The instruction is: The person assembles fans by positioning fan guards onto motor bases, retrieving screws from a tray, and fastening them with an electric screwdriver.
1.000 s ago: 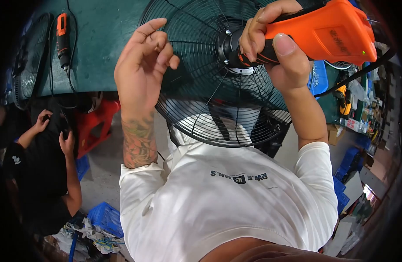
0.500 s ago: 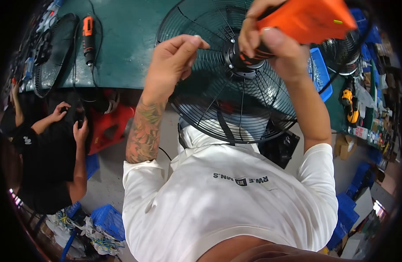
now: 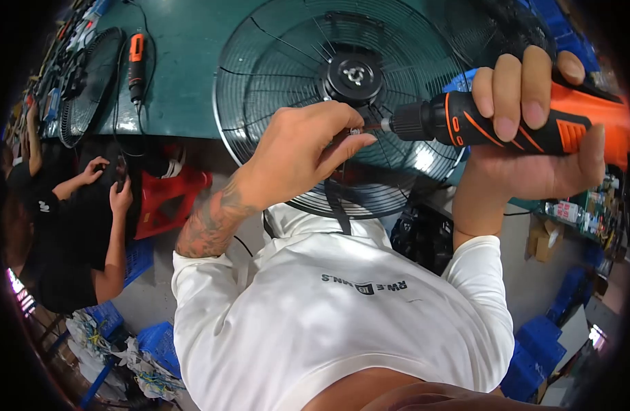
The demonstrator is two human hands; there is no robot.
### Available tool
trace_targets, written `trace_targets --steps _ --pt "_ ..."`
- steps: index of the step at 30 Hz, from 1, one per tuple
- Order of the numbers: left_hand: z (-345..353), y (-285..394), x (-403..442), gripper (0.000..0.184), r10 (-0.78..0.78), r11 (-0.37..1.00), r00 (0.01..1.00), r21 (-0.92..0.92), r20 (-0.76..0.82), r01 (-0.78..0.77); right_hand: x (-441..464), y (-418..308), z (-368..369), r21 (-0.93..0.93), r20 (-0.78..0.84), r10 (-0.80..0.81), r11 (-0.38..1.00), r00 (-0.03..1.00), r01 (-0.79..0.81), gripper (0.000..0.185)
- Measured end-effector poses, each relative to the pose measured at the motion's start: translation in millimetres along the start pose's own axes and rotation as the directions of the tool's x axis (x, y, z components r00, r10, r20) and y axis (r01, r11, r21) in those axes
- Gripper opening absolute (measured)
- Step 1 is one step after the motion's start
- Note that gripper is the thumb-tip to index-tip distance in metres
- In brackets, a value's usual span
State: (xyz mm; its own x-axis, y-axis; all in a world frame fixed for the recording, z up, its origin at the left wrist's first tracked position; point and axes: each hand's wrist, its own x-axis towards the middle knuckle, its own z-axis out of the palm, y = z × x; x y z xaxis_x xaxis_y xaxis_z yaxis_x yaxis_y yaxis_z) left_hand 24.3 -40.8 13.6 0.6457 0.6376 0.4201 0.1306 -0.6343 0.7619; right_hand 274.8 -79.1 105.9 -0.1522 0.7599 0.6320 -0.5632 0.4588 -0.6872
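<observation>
My right hand (image 3: pixel 534 130) is wrapped round an orange and black power screwdriver (image 3: pixel 459 122), held almost level with its bit towards the left. At the bit's tip, the thumb and forefinger of my left hand (image 3: pixel 308 147) pinch a small shiny metal piece (image 3: pixel 356 131), seemingly a screw. Both hands are above the near half of a round black wire fan guard (image 3: pixel 260 51). The guard's dark central hub (image 3: pixel 355 77) shows just beyond my left fingers. The guard lies partly on the green table (image 3: pixel 185 41) and reaches over its near edge.
Another orange and black screwdriver (image 3: pixel 136 65) lies on the table at left, beside a second fan guard (image 3: pixel 89 89). A co-worker in black (image 3: pixel 75 233) sits near a red stool (image 3: pixel 168 202). Blue crates (image 3: pixel 159 346) stand on the floor. Another guard (image 3: pixel 496 31) is at the back right.
The screwdriver has come away from the hub, moved right and turned level. My left hand has moved right and down to its tip, now pinching the small metal piece. The hub is uncovered.
</observation>
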Motion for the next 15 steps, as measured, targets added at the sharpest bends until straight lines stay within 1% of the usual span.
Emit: trace_targets --steps 1,2,3,4,6,9,10,11,12,13,14,15 --pt "4 2 0 0.019 0.02 1.0 1.0 0.012 0.01 -0.02 -4 -2 -2 0.001 -0.014 0.006 1.0 1.0 -0.006 0.053" --pt "7 4 1 0.018 0.042 0.999 0.999 0.025 0.018 -0.043 -6 -5 -5 -0.006 0.03 0.012 1.0 0.999 -0.012 0.055" --pt "9 5 2 0.018 0.038 0.999 0.999 0.018 0.026 -0.038 -7 -6 -7 -0.013 0.077 0.017 1.0 0.997 -0.016 0.056" --pt "10 6 2 0.018 0.03 0.999 0.999 0.018 0.036 -0.03 -9 -7 -9 -0.013 0.066 0.021 1.0 0.998 -0.02 0.056" --pt "13 7 2 0.017 0.021 1.0 0.998 0.015 0.053 -0.022 -12 -5 -14 -0.001 0.125 0.026 1.0 0.992 -0.026 0.058" --pt "14 5 4 0.017 -0.022 1.0 0.997 -0.008 0.069 0.023 -12 2 -13 0.034 0.145 0.033 0.999 0.989 -0.038 0.058" --pt "14 3 4 0.016 0.012 1.0 0.996 0.028 0.083 -0.014 -11 3 -15 0.033 0.136 0.033 0.999 0.99 -0.038 0.058" --pt "14 1 4 0.016 0.045 0.997 0.994 0.061 0.099 -0.051 -9 3 -18 0.002 0.164 0.048 0.999 0.985 -0.049 0.059" --pt "14 1 3 0.016 0.044 0.997 0.993 0.055 0.107 -0.05 -8 3 -19 -0.031 0.192 0.064 0.998 0.979 -0.059 0.059" --pt "14 1 3 0.016 0.032 0.997 0.994 0.06 0.103 -0.039 -10 3 -15 -0.012 0.123 0.073 0.997 0.99 -0.072 0.055" --pt "14 0 4 0.016 0.022 0.998 0.995 0.065 0.096 -0.028 -10 4 -13 -0.018 0.117 0.074 0.997 0.99 -0.073 0.055" --pt "14 0 4 0.016 0.024 0.998 0.995 0.058 0.1 -0.03 -10 6 -10 -0.019 0.078 0.064 0.998 0.995 -0.063 0.055"
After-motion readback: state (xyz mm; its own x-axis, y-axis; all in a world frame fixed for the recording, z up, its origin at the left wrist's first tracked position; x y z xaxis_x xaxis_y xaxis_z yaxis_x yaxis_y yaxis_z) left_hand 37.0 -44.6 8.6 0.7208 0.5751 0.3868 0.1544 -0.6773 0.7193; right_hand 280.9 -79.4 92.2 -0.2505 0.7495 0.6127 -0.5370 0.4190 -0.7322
